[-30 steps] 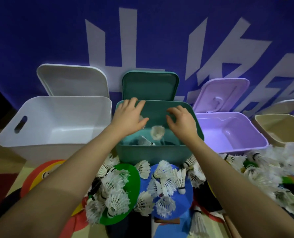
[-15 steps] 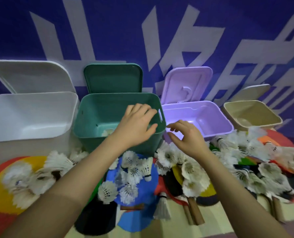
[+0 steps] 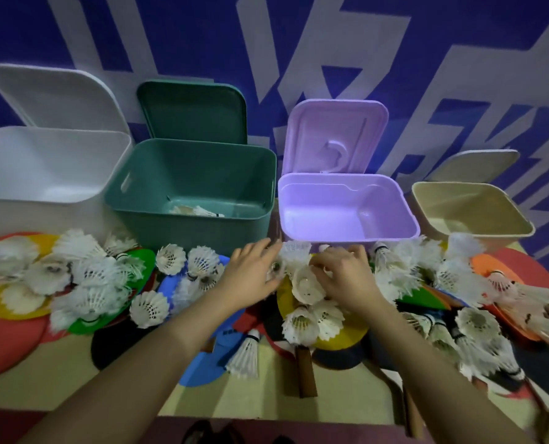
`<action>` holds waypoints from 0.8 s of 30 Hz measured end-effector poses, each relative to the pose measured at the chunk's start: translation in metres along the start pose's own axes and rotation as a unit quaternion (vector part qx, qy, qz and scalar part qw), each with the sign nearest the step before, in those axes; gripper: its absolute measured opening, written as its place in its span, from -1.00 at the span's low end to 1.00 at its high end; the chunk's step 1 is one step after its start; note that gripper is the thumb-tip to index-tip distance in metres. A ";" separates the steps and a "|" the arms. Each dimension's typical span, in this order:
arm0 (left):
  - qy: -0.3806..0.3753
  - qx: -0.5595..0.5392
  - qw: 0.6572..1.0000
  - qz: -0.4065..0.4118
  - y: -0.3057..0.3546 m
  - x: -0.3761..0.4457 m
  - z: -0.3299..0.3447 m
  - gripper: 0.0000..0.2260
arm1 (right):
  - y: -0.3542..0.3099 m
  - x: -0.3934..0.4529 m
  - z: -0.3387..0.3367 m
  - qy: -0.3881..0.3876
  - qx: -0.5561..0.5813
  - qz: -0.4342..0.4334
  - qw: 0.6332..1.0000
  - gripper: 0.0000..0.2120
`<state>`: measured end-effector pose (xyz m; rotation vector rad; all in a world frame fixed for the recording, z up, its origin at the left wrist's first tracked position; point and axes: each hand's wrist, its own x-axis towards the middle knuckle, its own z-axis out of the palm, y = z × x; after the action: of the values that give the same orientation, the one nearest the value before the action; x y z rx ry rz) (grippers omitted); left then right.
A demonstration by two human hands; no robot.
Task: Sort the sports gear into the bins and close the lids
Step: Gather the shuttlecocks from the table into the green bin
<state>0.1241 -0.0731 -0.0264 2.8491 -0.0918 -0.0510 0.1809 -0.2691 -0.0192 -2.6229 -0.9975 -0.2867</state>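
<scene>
Four bins stand in a row against the blue wall, each with its lid propped upright behind it so the openings are free for loading. Farthest left is the white bin (image 3: 52, 174), with nothing visible inside. Next is the green bin (image 3: 189, 190); a few shuttlecocks (image 3: 199, 211) already lie on its floor, which suggests it is the bin assigned to shuttlecocks. To its right, the purple bin (image 3: 346, 206) and the beige bin (image 3: 471, 209) show nothing inside.

In front of the bins, loose shuttlecocks lie scattered over flat coloured paddles (image 3: 330, 334), several with wooden handles pointing toward the person. This pile is the unsorted stock, placed within reach of both arms.

The left hand (image 3: 250, 277) reaches into the pile just in front of the gap between the green and purple bins. Its fingers curl against a shuttlecock (image 3: 278, 267); whether they have closed fully on it cannot be told. The right hand (image 3: 343, 277), just beside it, has its fingers curled down over a cluster of shuttlecocks (image 3: 305, 283) on the yellow paddle, apparently gathering one or more; a firm pinch is not confirmed.

Judgement: the step in hand is pick-up. Most gear remains unsorted, and all lids are still open.
</scene>
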 end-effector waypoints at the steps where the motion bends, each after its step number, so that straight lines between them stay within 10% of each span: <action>1: -0.012 0.002 1.000 -0.010 0.000 0.002 0.004 -0.38 | 0.001 0.001 -0.004 0.026 0.017 0.006 0.999 -0.87; 13: 0.091 -0.066 0.991 -0.076 -0.002 0.010 0.016 -0.45 | 0.007 0.011 -0.008 0.119 0.074 0.000 0.990 -0.74; 24: 0.309 -0.052 0.949 -0.037 -0.043 0.022 -0.106 -0.49 | -0.050 0.108 -0.029 0.225 0.246 0.007 0.943 -0.79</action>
<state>0.1531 -0.0033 0.0618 2.6222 0.1465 0.7885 0.2241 -0.1786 0.0507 -1.9870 -0.7685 -0.5281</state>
